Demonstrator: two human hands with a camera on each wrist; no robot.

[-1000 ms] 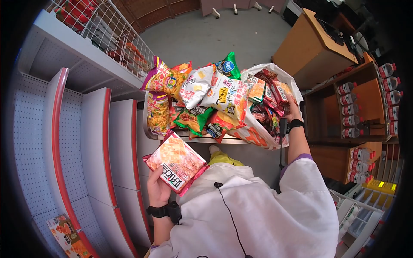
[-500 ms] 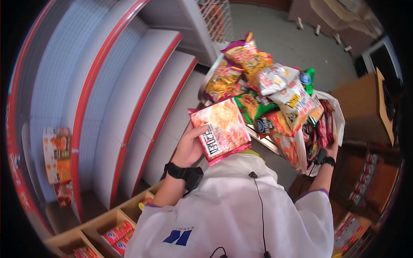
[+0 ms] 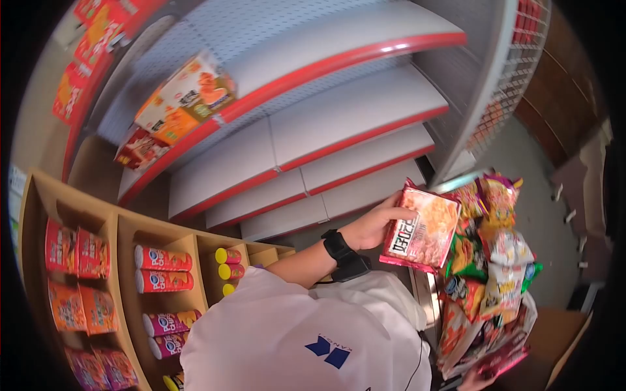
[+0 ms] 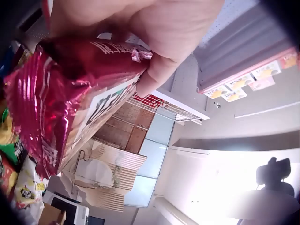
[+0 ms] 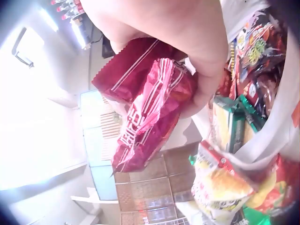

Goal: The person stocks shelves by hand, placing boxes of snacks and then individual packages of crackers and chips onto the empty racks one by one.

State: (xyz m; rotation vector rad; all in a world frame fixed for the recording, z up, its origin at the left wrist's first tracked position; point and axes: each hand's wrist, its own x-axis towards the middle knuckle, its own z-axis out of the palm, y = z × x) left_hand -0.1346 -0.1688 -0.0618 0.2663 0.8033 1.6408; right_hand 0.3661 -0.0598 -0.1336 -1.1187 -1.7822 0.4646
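Note:
My left hand (image 3: 373, 228) grips a flat pink-and-red snack packet (image 3: 427, 225), thumb across its printed front. In the left wrist view the packet's crimped crimson end (image 4: 40, 103) faces the camera. Low at the right of the head view, my right hand (image 3: 475, 380) holds a crimson snack packet (image 3: 505, 362) beside the white plastic bag (image 3: 529, 319). The right wrist view shows that hand's fingers around crimson wrapping (image 5: 152, 112), close to the bag's mouth, where more packets lie. Bags of chips (image 3: 505, 283) are heaped next to the plastic bag.
Tiered white shelves (image 3: 365, 127) with red edges stand ahead; snack boxes (image 3: 189, 98) sit at the left on one tier. A wooden rack (image 3: 120, 260) at the left holds chip canisters (image 3: 163, 281) and packs. A wire mesh side (image 3: 505, 91) rises at the right.
The head view has swung left toward the shelves and wooden rack. My left hand keeps its packet. My right hand, earlier inside the plastic bag, is now beside it with a crimson packet.

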